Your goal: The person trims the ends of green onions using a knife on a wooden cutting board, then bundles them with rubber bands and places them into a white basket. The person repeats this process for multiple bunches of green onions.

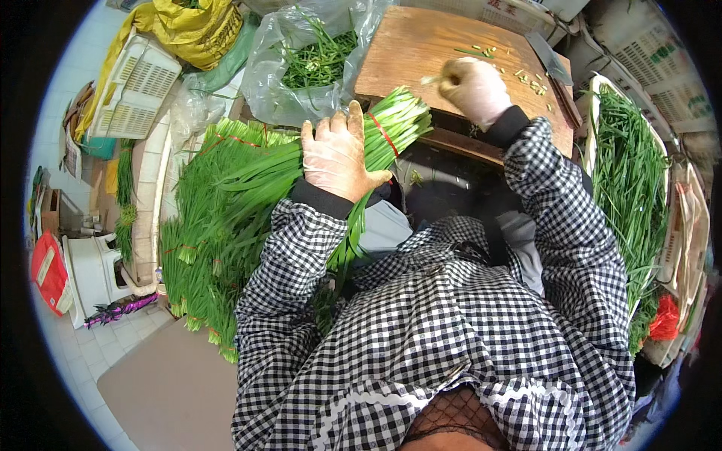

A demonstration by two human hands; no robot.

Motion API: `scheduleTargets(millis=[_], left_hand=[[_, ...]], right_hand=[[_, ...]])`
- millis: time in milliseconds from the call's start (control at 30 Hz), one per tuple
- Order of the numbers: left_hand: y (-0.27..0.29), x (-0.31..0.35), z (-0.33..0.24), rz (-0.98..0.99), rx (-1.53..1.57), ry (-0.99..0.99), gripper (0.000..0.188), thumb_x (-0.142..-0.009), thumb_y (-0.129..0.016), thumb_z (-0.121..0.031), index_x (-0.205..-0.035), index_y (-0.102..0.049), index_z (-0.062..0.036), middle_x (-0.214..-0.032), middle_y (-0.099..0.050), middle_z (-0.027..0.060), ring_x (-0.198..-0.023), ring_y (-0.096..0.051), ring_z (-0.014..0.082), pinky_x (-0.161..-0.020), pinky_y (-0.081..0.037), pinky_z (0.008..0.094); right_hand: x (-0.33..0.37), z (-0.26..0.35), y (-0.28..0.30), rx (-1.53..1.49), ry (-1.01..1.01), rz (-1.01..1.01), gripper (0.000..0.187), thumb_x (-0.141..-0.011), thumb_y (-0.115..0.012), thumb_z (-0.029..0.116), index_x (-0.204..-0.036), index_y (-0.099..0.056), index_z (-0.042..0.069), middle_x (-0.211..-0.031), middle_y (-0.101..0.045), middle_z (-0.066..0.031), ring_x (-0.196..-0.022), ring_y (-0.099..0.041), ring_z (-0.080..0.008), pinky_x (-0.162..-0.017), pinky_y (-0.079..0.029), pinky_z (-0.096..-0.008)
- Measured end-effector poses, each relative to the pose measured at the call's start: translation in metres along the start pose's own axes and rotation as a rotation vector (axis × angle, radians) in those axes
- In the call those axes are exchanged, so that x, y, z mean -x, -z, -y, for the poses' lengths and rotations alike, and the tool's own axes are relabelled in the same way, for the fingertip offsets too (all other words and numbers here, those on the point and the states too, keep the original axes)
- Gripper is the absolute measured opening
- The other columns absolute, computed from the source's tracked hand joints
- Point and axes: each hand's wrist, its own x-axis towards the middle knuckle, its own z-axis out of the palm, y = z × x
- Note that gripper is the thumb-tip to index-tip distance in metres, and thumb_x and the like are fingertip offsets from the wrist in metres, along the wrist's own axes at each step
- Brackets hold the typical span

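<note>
"Where does the banded green bundle (396,124) lie?"

"By the near left corner of the wooden board (421,45), slanting, stem ends toward the board, leaves trailing away."

"And the hands?"

"The left hand (332,154), nearer, lies across it, fingers extended, thumb wide; any grip underneath is hidden. The right hand (472,89), over the board, is closed, apparently pinching a blurred pale bit (429,80); from its fingers the stem ends lie toward that corner."

"The bundle's look?"

"Slender, green, pale-ended, red-tied."

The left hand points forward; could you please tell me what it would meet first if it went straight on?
The left hand would probably meet the clear plastic bag of loose green stalks first, though height is hard to judge here.
</note>
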Motion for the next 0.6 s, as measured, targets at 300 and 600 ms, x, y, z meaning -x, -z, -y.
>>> scheduleTargets(millis=[300, 600], left_hand=[[-0.015, 0.000, 0.072, -0.196, 0.648, -0.118, 0.090, -0.055, -0.082, -0.042, -0.124, -0.043, -0.0001, -0.114, -0.056, 0.0190, -0.107, -0.054, 0.0319, -0.094, -0.042, 0.0390], [-0.008, 0.014, 0.074, -0.417, 0.655, -0.064, 0.097, -0.053, -0.085, -0.045, -0.125, -0.043, 0.0060, -0.113, -0.059, 0.0188, -0.105, -0.058, 0.0284, -0.093, -0.042, 0.0364]], right_hand=[[0.030, -0.052, 0.013, 0.189, 0.341, -0.333, 0.013, -0.075, -0.062, -0.003, -0.086, -0.066, 0.001, -0.080, -0.064, -0.0138, -0.072, -0.062, -0.0308, -0.068, -0.051, -0.0357], [0.006, 0.115, 0.043, -0.124, 0.496, -0.347, 0.026, -0.070, -0.073, 0.020, -0.091, -0.064, 0.008, -0.091, -0.060, -0.0100, -0.089, -0.055, -0.0271, -0.078, -0.046, -0.0356]])
